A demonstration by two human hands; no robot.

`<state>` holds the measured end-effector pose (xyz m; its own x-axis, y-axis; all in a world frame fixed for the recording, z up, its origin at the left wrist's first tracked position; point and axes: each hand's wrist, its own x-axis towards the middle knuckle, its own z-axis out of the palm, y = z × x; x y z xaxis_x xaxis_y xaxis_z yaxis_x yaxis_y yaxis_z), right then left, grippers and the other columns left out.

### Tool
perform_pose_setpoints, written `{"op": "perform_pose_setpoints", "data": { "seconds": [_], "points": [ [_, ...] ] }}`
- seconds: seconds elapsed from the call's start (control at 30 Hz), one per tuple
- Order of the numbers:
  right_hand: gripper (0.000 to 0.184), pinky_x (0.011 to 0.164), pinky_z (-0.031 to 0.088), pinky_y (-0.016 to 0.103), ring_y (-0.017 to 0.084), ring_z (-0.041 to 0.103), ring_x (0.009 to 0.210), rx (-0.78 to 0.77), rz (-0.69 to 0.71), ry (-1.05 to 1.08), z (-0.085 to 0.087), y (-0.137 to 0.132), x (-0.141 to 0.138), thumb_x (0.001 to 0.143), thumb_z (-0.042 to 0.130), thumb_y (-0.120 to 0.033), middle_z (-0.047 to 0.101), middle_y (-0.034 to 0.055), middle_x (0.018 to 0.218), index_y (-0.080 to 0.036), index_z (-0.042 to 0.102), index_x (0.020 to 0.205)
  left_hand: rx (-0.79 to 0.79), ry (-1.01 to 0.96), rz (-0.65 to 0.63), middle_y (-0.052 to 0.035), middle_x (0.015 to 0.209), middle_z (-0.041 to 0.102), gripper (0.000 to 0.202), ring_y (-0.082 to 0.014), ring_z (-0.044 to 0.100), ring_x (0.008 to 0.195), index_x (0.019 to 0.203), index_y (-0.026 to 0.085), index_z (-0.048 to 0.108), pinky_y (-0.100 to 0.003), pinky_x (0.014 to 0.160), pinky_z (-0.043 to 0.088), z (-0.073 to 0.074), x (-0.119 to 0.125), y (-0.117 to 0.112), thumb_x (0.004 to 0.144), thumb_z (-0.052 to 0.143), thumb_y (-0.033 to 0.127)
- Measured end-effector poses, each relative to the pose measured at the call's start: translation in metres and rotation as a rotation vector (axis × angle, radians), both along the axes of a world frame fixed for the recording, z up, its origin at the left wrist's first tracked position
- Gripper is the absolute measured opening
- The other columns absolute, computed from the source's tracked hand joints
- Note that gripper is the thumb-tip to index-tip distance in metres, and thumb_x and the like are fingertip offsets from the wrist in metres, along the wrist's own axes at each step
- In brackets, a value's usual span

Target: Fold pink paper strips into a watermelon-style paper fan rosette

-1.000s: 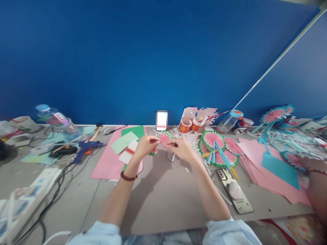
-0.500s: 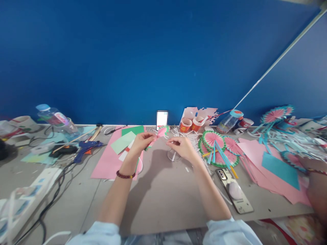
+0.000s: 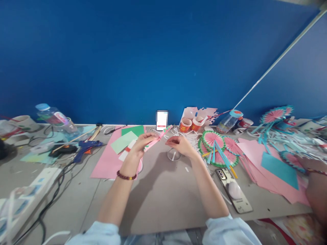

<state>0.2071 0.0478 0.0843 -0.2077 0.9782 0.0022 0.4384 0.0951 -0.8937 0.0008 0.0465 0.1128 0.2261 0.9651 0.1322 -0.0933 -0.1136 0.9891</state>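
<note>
Between thumb and fingers of my left hand is a pleated paper strip, pink with green edging, slanting up to the right. My right hand hovers just to the right of it, thumb and fingertips pinched together. Whatever those fingertips may hold is too small to make out. Below them on the table lies a clear ring, like a roll of tape. Right of my right hand rest finished-looking watermelon paper fans with blue strips hanging from them.
Pink sheets and green paper lie left; a glue gun and power strip are farther left. A lit phone leans on the blue wall. Paper cups, another phone and another person's arm are right.
The paper strip in my left hand has turned, now showing as a straight narrow band. My right hand has shifted slightly left, its fingers drawn closer together.
</note>
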Motion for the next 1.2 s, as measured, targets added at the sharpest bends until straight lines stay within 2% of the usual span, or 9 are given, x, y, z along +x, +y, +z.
{"op": "perform_pose_setpoints", "data": {
  "seconds": [0.2, 0.37, 0.5, 0.57, 0.67, 0.77, 0.83, 1.0, 1.2],
  "points": [
    [0.025, 0.055, 0.037, 0.024, 0.011, 0.047, 0.057, -0.052, 0.124, 0.182, -0.013, 0.012, 0.013, 0.071, 0.065, -0.040, 0.058, -0.0007, 0.062, -0.015, 0.067, 0.073, -0.064, 0.148, -0.315, -0.0042, 0.068, 0.064, 0.017, -0.0150, 0.056, 0.064, 0.066, 0.016, 0.068, -0.026, 0.059, 0.041, -0.006, 0.003, 0.007, 0.065, 0.071, 0.033],
    [0.023, 0.063, 0.041, 0.025, 0.013, 0.054, 0.066, -0.123, 0.226, 0.135, -0.012, 0.012, 0.022, 0.071, 0.066, -0.037, 0.065, 0.0017, 0.074, -0.015, 0.068, 0.076, 0.053, 0.386, -0.584, -0.0013, 0.062, 0.061, 0.014, -0.0070, 0.041, 0.047, 0.070, 0.015, 0.069, -0.022, 0.046, 0.030, -0.003, 0.004, 0.002, 0.070, 0.066, 0.029],
    [0.025, 0.064, 0.041, 0.023, 0.012, 0.054, 0.065, -0.127, 0.284, 0.035, -0.010, 0.013, 0.029, 0.071, 0.066, -0.041, 0.064, -0.0004, 0.072, -0.017, 0.068, 0.077, 0.108, 0.575, -0.659, -0.0038, 0.074, 0.068, 0.012, -0.0112, 0.055, 0.058, 0.071, 0.016, 0.071, -0.021, 0.053, 0.038, -0.006, 0.009, -0.002, 0.068, 0.064, 0.025],
    [0.025, 0.063, 0.041, 0.023, 0.012, 0.053, 0.064, -0.117, 0.276, 0.004, -0.009, 0.013, 0.030, 0.071, 0.065, -0.042, 0.064, -0.0004, 0.071, -0.017, 0.068, 0.077, 0.125, 0.660, -0.635, -0.0043, 0.077, 0.071, 0.013, -0.0150, 0.061, 0.068, 0.071, 0.017, 0.072, -0.021, 0.060, 0.042, -0.011, 0.014, -0.002, 0.067, 0.061, 0.022],
    [0.024, 0.060, 0.039, 0.023, 0.012, 0.052, 0.062, -0.075, 0.223, -0.057, -0.006, 0.009, 0.026, 0.072, 0.064, -0.041, 0.063, -0.0008, 0.068, -0.017, 0.069, 0.076, 0.158, 0.826, -0.526, -0.0028, 0.066, 0.070, 0.014, -0.0158, 0.062, 0.064, 0.070, 0.019, 0.073, -0.022, 0.060, 0.041, -0.018, 0.022, -0.002, 0.067, 0.059, 0.022],
    [0.023, 0.054, 0.034, 0.022, 0.010, 0.045, 0.056, 0.007, 0.119, -0.170, 0.000, 0.001, 0.017, 0.074, 0.061, -0.039, 0.057, -0.0029, 0.060, -0.017, 0.069, 0.073, 0.180, 0.955, -0.360, -0.0018, 0.057, 0.067, 0.014, -0.0159, 0.059, 0.058, 0.064, 0.020, 0.071, -0.024, 0.059, 0.041, -0.022, 0.028, -0.002, 0.067, 0.057, 0.021],
    [0.022, 0.054, 0.032, 0.021, 0.009, 0.043, 0.054, 0.061, 0.049, -0.204, 0.005, -0.006, 0.008, 0.075, 0.060, -0.037, 0.055, -0.0034, 0.058, -0.018, 0.070, 0.071, 0.178, 0.982, -0.238, -0.0022, 0.062, 0.069, 0.014, -0.0163, 0.060, 0.060, 0.062, 0.020, 0.069, -0.025, 0.061, 0.041, -0.023, 0.031, 0.000, 0.068, 0.057, 0.021],
    [0.024, 0.053, 0.031, 0.022, 0.010, 0.041, 0.053, 0.189, -0.044, -0.209, 0.009, -0.018, -0.012, 0.078, 0.057, -0.036, 0.052, -0.0028, 0.055, -0.018, 0.070, 0.070, 0.166, 0.900, -0.019, -0.0024, 0.072, 0.072, 0.013, -0.0183, 0.063, 0.071, 0.065, 0.022, 0.069, -0.027, 0.068, 0.044, -0.033, 0.026, 0.013, 0.069, 0.057, 0.025],
    [0.026, 0.054, 0.032, 0.024, 0.012, 0.043, 0.054, 0.261, -0.069, -0.215, 0.003, -0.018, -0.025, 0.081, 0.055, -0.040, 0.054, -0.0005, 0.057, -0.021, 0.073, 0.076, 0.121, 0.562, 0.111, -0.0043, 0.082, 0.073, 0.015, -0.0202, 0.065, 0.077, 0.077, 0.021, 0.073, -0.029, 0.071, 0.047, -0.047, 0.015, 0.028, 0.067, 0.062, 0.026]
  ]
}}
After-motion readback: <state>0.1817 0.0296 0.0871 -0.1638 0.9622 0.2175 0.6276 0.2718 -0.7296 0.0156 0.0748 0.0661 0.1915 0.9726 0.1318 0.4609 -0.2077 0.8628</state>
